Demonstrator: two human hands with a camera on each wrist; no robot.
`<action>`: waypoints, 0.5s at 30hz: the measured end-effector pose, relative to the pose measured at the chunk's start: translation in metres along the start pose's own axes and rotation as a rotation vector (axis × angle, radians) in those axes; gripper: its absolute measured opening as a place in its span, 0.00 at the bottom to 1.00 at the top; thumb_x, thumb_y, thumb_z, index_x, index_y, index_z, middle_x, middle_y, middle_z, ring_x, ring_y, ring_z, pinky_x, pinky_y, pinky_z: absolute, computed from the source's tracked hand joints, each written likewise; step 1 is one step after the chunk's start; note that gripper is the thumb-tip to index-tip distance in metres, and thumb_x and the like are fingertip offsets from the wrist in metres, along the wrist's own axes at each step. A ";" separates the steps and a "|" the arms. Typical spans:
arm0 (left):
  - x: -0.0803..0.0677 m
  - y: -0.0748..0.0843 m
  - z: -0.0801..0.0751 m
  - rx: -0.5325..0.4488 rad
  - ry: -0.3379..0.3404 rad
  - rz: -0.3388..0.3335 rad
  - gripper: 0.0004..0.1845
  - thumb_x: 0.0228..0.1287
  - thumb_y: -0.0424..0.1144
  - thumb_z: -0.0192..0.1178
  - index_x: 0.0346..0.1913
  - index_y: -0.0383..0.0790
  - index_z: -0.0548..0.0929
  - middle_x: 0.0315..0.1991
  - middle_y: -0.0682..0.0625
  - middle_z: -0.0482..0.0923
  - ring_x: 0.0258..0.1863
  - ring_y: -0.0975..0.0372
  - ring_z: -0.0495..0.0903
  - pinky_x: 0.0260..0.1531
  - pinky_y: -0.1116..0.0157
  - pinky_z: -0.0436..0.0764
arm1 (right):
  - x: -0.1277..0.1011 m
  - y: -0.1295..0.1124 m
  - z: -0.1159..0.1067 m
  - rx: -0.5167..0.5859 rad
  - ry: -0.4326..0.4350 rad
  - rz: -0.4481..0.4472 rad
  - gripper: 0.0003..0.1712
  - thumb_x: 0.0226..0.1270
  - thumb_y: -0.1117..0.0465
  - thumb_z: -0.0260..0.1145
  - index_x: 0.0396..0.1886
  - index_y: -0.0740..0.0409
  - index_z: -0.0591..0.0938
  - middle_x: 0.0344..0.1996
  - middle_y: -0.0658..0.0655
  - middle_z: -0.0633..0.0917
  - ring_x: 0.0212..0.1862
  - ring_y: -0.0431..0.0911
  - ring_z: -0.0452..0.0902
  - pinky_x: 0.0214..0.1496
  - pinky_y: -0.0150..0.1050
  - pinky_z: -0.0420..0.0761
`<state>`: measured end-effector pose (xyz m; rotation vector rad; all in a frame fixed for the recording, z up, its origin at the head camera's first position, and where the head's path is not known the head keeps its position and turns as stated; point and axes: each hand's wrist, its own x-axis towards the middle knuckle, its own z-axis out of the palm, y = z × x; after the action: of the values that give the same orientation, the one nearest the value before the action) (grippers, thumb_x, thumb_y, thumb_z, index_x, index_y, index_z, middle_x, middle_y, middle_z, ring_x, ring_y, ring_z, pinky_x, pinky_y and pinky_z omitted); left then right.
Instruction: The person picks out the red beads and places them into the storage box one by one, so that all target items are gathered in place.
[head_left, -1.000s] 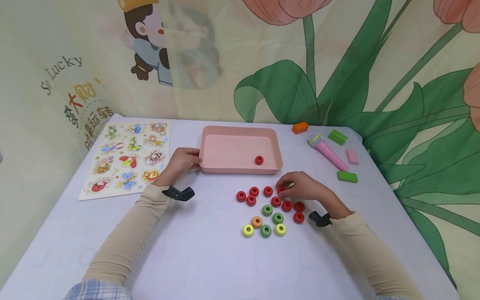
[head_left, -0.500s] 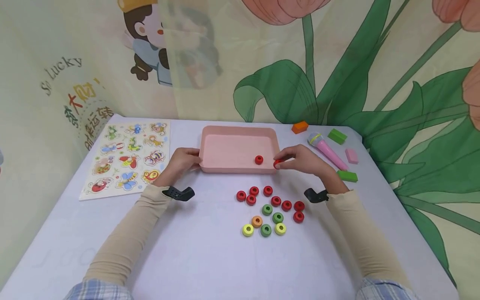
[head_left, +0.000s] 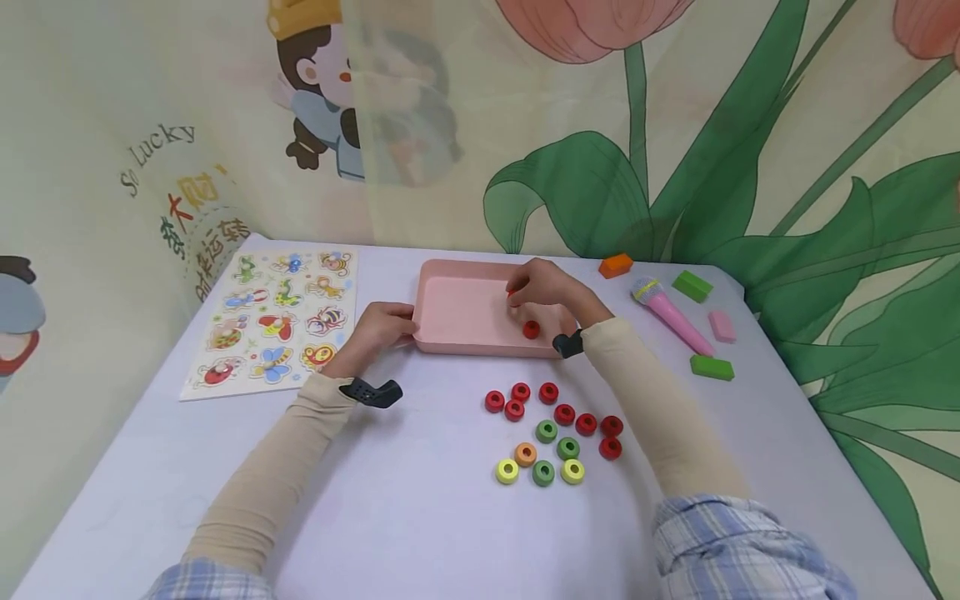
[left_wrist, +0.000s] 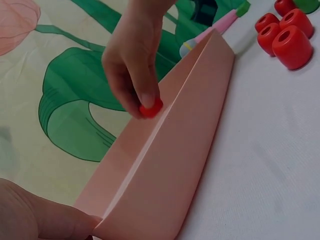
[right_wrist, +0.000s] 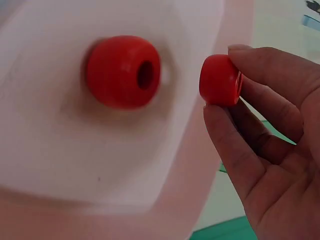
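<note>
red bead [right_wrist: 220, 80], pinched by the right hand [head_left: 550, 286], has moved inward from the tray's [head_left: 457, 304] four o'clock edge to eleven o'clock of the resting bead [head_left: 531, 330]: a second one inside, unreleased. left hand [head_left: 377, 330] grips the rim at nine.
</note>
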<state>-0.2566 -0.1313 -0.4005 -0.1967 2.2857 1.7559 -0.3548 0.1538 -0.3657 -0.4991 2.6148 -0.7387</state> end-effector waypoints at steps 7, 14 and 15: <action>-0.001 0.002 0.003 0.013 -0.004 0.002 0.23 0.65 0.24 0.56 0.64 0.23 0.72 0.59 0.31 0.73 0.53 0.49 0.77 0.54 0.60 0.79 | 0.012 -0.002 0.008 -0.130 -0.021 0.032 0.11 0.63 0.56 0.71 0.43 0.54 0.86 0.36 0.52 0.85 0.46 0.49 0.73 0.54 0.49 0.70; -0.001 0.001 0.001 0.014 0.005 -0.011 0.24 0.65 0.24 0.56 0.64 0.23 0.72 0.60 0.31 0.73 0.54 0.49 0.76 0.55 0.60 0.79 | 0.017 -0.005 0.010 -0.181 -0.046 0.050 0.11 0.63 0.54 0.71 0.42 0.52 0.86 0.37 0.52 0.84 0.46 0.49 0.72 0.52 0.47 0.70; -0.001 0.000 0.001 0.015 0.006 -0.016 0.24 0.65 0.24 0.56 0.64 0.23 0.72 0.60 0.32 0.73 0.54 0.49 0.77 0.55 0.60 0.79 | 0.017 -0.005 0.010 -0.180 -0.051 0.048 0.11 0.63 0.54 0.71 0.42 0.53 0.86 0.36 0.52 0.84 0.46 0.49 0.73 0.52 0.47 0.70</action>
<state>-0.2559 -0.1301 -0.4003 -0.2172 2.2941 1.7324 -0.3642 0.1385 -0.3753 -0.4965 2.6489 -0.4721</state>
